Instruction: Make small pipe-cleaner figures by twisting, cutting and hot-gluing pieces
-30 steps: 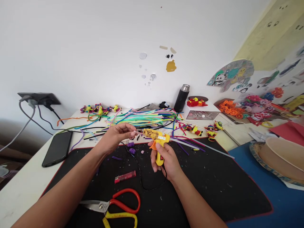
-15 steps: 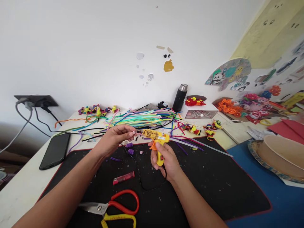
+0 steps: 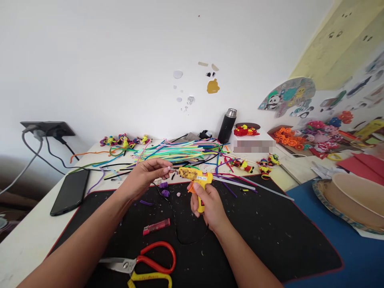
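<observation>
My right hand (image 3: 211, 202) is wrapped around the handle of a yellow hot glue gun (image 3: 192, 174), fingers at its orange trigger (image 3: 191, 187). The gun's stained front points left, and a clear glue stick (image 3: 235, 183) runs out of its back. My left hand (image 3: 150, 176) is closed in a pinch at the nozzle tip, on a small pale pink piece (image 3: 169, 169) mostly hidden by the fingertips. Below lie two purple coils (image 3: 164, 193), a small pink bead-like piece (image 3: 179, 194) and a purple strip (image 3: 146, 203) on the black mat (image 3: 264, 240).
Nearer me are a pink lighter (image 3: 156, 227) and scissors (image 3: 157, 256) with red and yellow handles. Behind my hands lies a pile of coloured pipe cleaners (image 3: 180, 152). A phone (image 3: 69, 192) lies left; a black flask (image 3: 227, 126) and small figures (image 3: 264, 169) stand at the back right.
The glue gun has tilted slightly, with its nozzle a little lower and its switch more covered by my right hand. My left fingers remain pinched at the nozzle.
</observation>
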Demonstrator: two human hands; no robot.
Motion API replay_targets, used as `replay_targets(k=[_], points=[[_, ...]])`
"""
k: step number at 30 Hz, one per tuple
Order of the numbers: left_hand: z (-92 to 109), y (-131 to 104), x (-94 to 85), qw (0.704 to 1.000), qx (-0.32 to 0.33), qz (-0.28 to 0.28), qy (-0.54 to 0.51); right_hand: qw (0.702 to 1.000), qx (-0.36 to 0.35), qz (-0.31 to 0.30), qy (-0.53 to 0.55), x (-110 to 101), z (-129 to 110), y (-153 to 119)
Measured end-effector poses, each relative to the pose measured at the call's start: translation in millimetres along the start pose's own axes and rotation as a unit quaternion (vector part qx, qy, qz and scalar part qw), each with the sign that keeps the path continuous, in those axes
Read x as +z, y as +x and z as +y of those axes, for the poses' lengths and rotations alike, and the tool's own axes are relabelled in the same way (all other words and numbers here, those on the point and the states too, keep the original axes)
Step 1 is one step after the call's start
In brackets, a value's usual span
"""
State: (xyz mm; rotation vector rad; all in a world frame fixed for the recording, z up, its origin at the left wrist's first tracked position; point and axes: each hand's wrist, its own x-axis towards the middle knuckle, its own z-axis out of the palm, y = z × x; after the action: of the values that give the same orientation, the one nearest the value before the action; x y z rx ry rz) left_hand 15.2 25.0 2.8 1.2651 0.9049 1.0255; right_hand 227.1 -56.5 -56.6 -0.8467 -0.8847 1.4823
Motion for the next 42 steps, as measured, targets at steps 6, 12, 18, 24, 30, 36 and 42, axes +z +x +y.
replay_targets(k=[6,12,18,24,30,36,42], points=[[0.4,0.6,-0.6,1.000,0.008,0.000,-0.011,0.998,-0.010,0.014,-0.054,0.4,-0.8,-0.9],[-1.3,1.5,-1.9,1.000,0.007,-0.017,0.012,0.994,-0.008,0.034,-0.103,2.9,-3.3,-2.4],[-3.0,1.9,-3.3,1.000,0.005,-0.020,0.022,0.991,-0.003,0.053,-0.124,3.9,-4.1,-4.4],[-4.5,2.0,-3.5,0.999,0.010,-0.026,0.041,0.989,-0.001,0.064,-0.131,3.7,-5.1,-4.9],[-5.9,2.0,-2.9,0.998,0.011,-0.032,0.048,0.988,-0.004,0.064,-0.142,4.7,-6.5,-5.4],[-6.6,1.8,-2.5,0.999,0.012,-0.026,0.044,0.987,-0.001,0.070,-0.147,5.3,-6.8,-5.8],[-8.4,2.4,-4.2,0.998,0.013,-0.039,0.046,0.985,-0.001,0.079,-0.154,6.4,-7.5,-5.9]])
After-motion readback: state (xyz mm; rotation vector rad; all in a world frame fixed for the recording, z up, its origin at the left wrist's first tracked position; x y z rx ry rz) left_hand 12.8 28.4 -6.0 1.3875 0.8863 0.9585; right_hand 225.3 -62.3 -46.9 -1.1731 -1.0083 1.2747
